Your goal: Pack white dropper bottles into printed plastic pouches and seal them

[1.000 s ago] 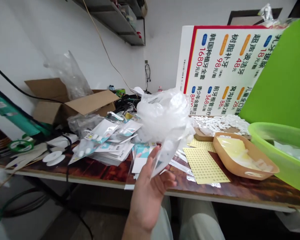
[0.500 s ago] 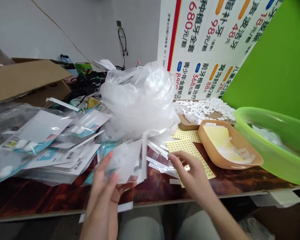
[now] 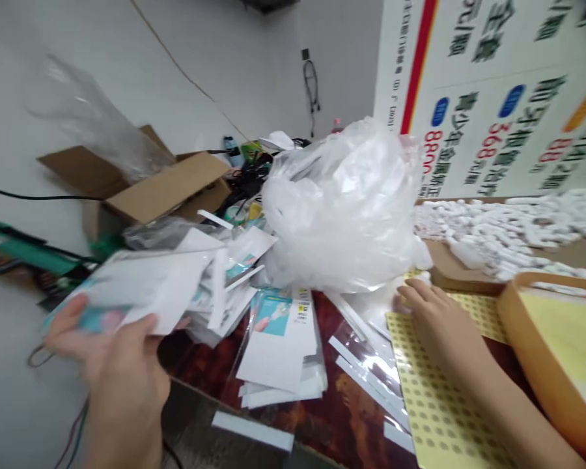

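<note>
My left hand (image 3: 122, 352), at the lower left, grips a clear packet with a white and teal card (image 3: 161, 283) inside, its thumb pressed on the packet. My right hand (image 3: 432, 312) reaches over the yellow dotted sticker sheet (image 3: 424, 391), its fingers bent at the edge of the big translucent plastic bag (image 3: 342, 208); whatever is at the fingertips is hidden. Between my hands lies a stack of clear packets with white cards (image 3: 278, 358). Clear sleeves with white strips (image 3: 371, 384) rest beside the sticker sheet.
Small white pieces cover a cardboard tray (image 3: 449, 264) at the back right. An orange basket (image 3: 527, 326) holding yellow sheets is at the right edge. Further packets (image 3: 229, 306) are piled left of the stack. An open cardboard box (image 3: 166, 195) stands behind them.
The view has swung left. My left hand has carried its packet leftward, away from the stack now uncovered in the middle. My right hand has moved from the sticker sheet's near part to the plastic bag's edge.
</note>
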Available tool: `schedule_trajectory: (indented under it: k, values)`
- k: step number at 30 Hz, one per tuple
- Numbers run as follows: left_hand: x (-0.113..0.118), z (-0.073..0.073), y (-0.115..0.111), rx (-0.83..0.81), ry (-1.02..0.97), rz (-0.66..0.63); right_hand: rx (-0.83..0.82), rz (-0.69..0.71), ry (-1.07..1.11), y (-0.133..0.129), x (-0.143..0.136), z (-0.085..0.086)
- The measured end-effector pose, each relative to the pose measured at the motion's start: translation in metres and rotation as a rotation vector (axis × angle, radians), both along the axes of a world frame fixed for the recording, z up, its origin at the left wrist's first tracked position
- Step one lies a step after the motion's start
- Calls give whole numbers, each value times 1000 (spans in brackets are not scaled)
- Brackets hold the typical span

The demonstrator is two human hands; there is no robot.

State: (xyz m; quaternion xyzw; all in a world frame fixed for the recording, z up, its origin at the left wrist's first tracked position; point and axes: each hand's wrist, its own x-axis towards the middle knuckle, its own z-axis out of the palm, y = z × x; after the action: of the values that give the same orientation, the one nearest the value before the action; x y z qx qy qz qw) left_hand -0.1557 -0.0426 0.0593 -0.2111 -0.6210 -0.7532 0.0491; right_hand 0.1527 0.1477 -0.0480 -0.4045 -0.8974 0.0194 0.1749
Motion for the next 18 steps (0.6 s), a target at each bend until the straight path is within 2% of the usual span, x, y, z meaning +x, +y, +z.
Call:
schedule_trajectory:
  k: [5,8,10,12,14,18]
  values:
    - [-54,43,29,-253,-95,-195,189,-56,-2,-8,4,-7]
    - [-66,68,42,-352,-76,-329,205,-67,77,-10,3,-4]
    - [-67,76,56,-408,-58,-418,165,-71,140,-10,3,-1]
    - [-65,77,73,-463,-52,-486,83,-79,251,-10,4,4]
    - [-63,72,92,-505,-56,-521,8,-96,371,-10,4,9]
    - [-65,53,117,-541,-63,-479,-8,-225,532,-12,4,14]
